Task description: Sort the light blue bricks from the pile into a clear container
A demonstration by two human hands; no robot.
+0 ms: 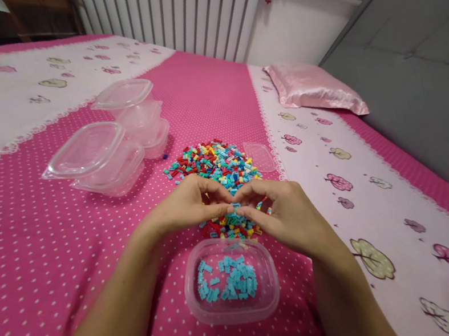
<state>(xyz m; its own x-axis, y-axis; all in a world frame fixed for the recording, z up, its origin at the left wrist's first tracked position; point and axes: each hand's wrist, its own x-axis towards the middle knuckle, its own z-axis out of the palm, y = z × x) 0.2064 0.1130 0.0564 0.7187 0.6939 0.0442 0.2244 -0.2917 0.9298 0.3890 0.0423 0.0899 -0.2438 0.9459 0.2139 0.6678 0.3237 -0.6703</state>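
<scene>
A heap of small coloured plastic pieces (pixel 215 164), red, yellow, blue and turquoise, lies on the pink dotted bedspread (pixel 47 245). Just in front of it stands a clear plastic tub (pixel 230 280) with several turquoise pieces (pixel 227 282) in it. My left hand (pixel 190 204) and my right hand (pixel 282 213) meet over the near edge of the heap, above the tub. Both hands have their fingers curled in a pinch, fingertips almost touching. A small turquoise piece (pixel 235 206) sits between the fingertips of the two hands.
Stacked empty clear tubs with lids (pixel 94 156) and a second stack (pixel 134 114) stand to the left of the heap. A loose clear lid (pixel 260 156) lies right of it. A pink pillow (pixel 312 88), a grey sofa (pixel 422 81) and a white radiator (pixel 179 8) lie beyond.
</scene>
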